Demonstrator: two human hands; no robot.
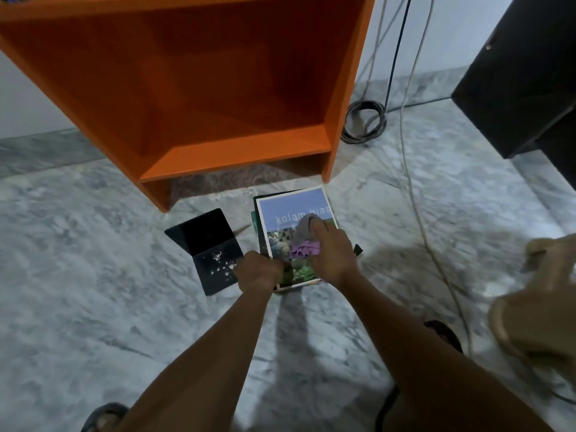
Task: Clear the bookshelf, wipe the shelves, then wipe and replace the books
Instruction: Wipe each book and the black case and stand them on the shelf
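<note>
Our left grip (pixel 258 271) is pinching the book (pixel 296 207) on the floor (pixel 93 244) by the shelf (pixel 233 160); our right grip (pixel 333 254) is clutching the cloth (pixel 304 241), and pushing hard, we are risking skewing it

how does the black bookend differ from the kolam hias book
The black bookend is plain with white specks; the kolam hias book has a colourful cover. The bookend is bent, one flap raised; the book lies flat on a stack. No hand touches the bookend; the left hand grips the book's corner while the right hand holds a cloth on it. Both sit before the orange shelf.
</note>
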